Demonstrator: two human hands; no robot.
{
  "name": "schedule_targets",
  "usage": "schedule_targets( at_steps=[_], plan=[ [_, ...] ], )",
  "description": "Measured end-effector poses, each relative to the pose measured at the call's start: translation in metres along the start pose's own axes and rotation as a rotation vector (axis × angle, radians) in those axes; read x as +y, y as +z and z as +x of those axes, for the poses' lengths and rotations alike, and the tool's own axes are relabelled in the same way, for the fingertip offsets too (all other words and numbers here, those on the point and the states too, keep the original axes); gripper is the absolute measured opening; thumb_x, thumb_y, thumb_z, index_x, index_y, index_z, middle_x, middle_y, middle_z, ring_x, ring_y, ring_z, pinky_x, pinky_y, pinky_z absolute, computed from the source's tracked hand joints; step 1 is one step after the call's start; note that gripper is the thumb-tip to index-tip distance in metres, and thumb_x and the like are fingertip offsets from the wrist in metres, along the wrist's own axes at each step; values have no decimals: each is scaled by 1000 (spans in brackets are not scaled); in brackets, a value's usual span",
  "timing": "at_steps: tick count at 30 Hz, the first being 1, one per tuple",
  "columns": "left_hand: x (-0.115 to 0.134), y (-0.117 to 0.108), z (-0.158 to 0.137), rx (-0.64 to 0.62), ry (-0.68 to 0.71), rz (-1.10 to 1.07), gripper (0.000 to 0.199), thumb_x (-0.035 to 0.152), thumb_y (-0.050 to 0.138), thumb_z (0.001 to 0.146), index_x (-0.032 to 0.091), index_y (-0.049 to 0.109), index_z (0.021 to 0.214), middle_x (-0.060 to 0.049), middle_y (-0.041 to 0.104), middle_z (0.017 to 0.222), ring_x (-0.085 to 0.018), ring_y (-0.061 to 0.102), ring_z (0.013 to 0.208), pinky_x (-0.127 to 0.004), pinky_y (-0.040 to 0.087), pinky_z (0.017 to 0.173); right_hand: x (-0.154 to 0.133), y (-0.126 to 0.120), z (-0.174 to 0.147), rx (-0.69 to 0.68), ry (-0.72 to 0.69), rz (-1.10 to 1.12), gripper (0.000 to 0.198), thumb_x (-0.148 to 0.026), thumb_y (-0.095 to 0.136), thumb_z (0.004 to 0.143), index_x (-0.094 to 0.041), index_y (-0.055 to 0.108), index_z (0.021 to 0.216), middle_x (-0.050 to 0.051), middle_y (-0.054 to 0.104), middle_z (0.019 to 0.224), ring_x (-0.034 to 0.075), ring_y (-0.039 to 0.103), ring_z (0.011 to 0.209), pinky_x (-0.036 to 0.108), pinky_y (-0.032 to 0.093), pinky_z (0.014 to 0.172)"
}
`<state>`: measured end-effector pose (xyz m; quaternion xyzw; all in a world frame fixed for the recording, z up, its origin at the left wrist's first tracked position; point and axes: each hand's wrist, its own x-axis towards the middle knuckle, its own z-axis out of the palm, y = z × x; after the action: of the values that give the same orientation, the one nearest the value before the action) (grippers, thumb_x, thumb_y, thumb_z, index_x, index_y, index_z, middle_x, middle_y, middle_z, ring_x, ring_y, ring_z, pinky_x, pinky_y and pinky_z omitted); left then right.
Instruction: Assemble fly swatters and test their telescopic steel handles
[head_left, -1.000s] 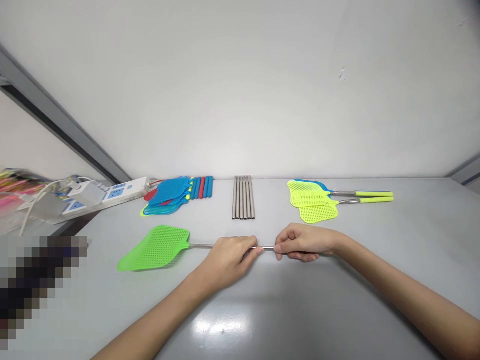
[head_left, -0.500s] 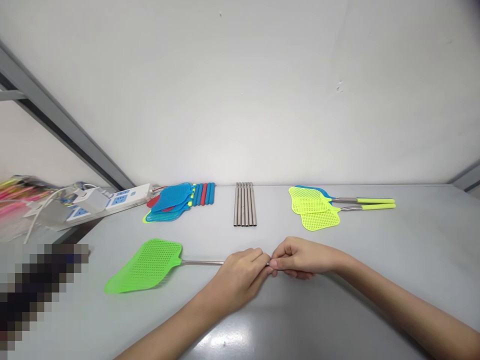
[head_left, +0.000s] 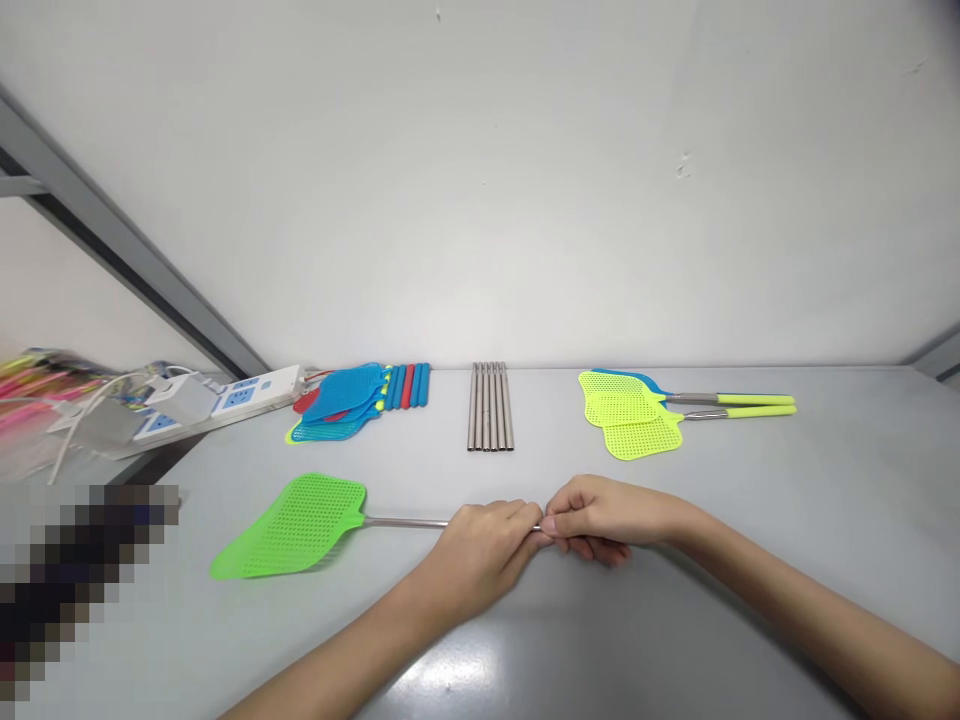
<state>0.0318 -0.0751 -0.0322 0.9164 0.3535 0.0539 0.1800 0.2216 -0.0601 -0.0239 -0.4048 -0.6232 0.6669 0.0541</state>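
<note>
A fly swatter with a green perforated head lies toward the left, its thin metal rod running right into my hands. My left hand is closed around the rod. Close against it, my right hand pinches the rod's right end between thumb and fingers. A short bit of bare metal shows between the two hands; the tip itself is hidden by my right fingers. Behind my hands, several metal tubes lie side by side on the grey table.
At the back left are stacked blue swatter heads and a row of blue and red grips. Swatters with yellow heads and grips lie at the back right. A white power strip with cables sits along the left edge.
My hands keep their hold on the rod and have barely shifted. The green head is tilted very slightly differently, and the whole view has moved a little.
</note>
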Motion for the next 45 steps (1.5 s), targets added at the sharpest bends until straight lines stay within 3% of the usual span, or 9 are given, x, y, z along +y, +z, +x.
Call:
schedule_targets(
  at_steps=[20,31,45],
  plan=[
    [-9,1,6,41,63,254,34,37,25,91,18,46,72,2,58,67,-12,54,55,-23,29,46,0,-6,-3,-12,-48,-85,29,-39,43,82,-15,48,66,-3,43,54,6,39,46,15,28,39],
    [-14,-10,6,39,67,255,32,33,26,91,18,45,68,3,56,62,-10,51,52,-22,24,45,3,-10,-3,-41,-52,-60,36,-49,43,80,-15,46,66,-3,42,53,6,39,46,16,28,40],
    [-19,-13,3,64,50,246,33,34,27,91,18,42,66,5,55,61,-9,49,53,-23,21,46,2,-13,-6,-37,-19,-61,35,-48,44,80,-15,47,68,-3,42,53,6,38,46,16,28,40]
  ],
)
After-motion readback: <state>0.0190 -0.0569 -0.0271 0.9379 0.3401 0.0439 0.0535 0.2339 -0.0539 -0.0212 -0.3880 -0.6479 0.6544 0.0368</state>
